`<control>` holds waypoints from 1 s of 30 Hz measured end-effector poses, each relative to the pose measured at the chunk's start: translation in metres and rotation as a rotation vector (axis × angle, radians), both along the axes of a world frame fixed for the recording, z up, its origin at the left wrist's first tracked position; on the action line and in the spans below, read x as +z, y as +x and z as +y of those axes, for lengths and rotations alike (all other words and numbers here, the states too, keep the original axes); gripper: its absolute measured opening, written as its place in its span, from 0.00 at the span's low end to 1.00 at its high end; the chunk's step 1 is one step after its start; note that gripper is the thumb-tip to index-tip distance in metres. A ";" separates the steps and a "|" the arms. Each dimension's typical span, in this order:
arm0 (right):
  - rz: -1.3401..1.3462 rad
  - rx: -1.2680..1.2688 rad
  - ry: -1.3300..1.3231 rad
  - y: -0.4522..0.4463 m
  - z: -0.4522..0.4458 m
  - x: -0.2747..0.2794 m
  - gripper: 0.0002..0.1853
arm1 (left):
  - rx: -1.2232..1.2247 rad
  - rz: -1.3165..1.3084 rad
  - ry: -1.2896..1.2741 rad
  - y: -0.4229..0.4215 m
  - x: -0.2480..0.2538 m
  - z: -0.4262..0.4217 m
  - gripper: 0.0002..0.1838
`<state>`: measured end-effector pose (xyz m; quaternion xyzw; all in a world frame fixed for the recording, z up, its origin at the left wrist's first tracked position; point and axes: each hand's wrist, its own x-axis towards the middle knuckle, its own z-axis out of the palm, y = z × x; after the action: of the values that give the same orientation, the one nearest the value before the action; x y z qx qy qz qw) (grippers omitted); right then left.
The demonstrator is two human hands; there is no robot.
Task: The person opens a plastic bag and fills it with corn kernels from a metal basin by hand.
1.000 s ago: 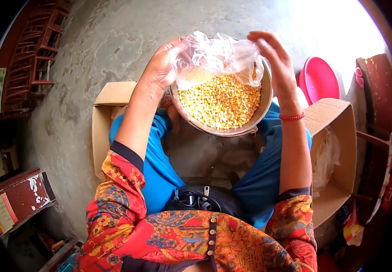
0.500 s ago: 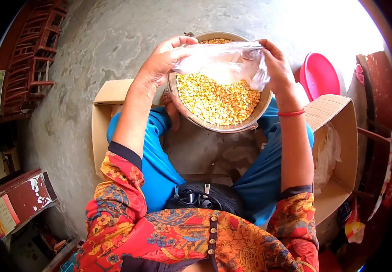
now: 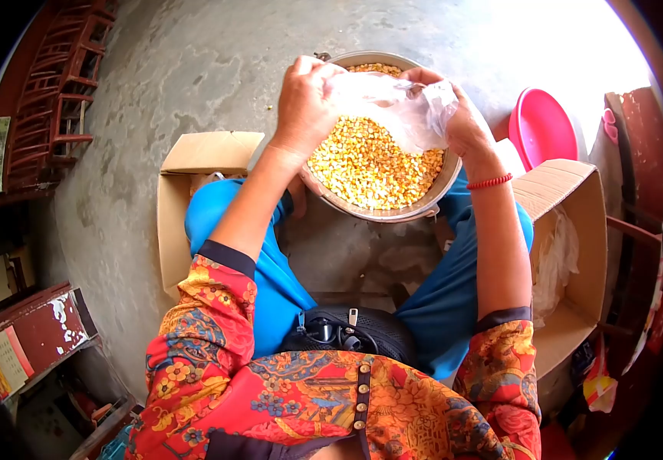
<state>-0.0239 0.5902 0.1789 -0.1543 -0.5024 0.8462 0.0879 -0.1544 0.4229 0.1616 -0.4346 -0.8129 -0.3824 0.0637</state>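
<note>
A clear plastic bag (image 3: 393, 107) is stretched between my two hands above a metal bucket (image 3: 326, 193) of yellow corn kernels (image 3: 373, 169). My left hand (image 3: 310, 103) pinches the bag's left side, its fingers closed and turned inward. On the other side, my right hand (image 3: 462, 119) grips a bunched part of the plastic, a red bracelet at the wrist. The bag hides part of the kernels behind it. Whether anything is inside the bag I cannot tell.
One cardboard box (image 3: 210, 153) stands by my left knee. Another cardboard box (image 3: 565, 284) on the right holds clear plastic bags (image 3: 557, 261). Beyond it is a pink basin (image 3: 544, 129). Stacked red chairs (image 3: 59, 92) stand at the far left.
My left hand has moved right and turned inward, bringing its side of the bag nearer my right hand. The bag is now more gathered. The bucket stays in place.
</note>
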 end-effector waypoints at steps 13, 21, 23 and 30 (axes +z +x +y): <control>0.157 0.122 1.463 0.015 -0.039 -0.027 0.17 | -0.165 -1.067 0.248 -0.005 -0.024 0.001 0.10; 0.175 0.011 1.413 0.007 -0.044 -0.013 0.13 | -0.101 -1.300 0.192 -0.004 0.012 -0.007 0.09; 0.275 -0.276 1.515 -0.004 -0.043 -0.018 0.14 | -0.153 -1.299 0.208 -0.003 0.006 -0.008 0.09; -0.076 0.423 1.716 0.009 -0.048 -0.045 0.06 | -0.104 -1.431 0.376 -0.013 0.006 -0.009 0.10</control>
<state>-0.0146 0.5421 0.1335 0.0331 -0.9849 0.1701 -0.0017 -0.1669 0.4137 0.1675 -0.0985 -0.5548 -0.7075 -0.4265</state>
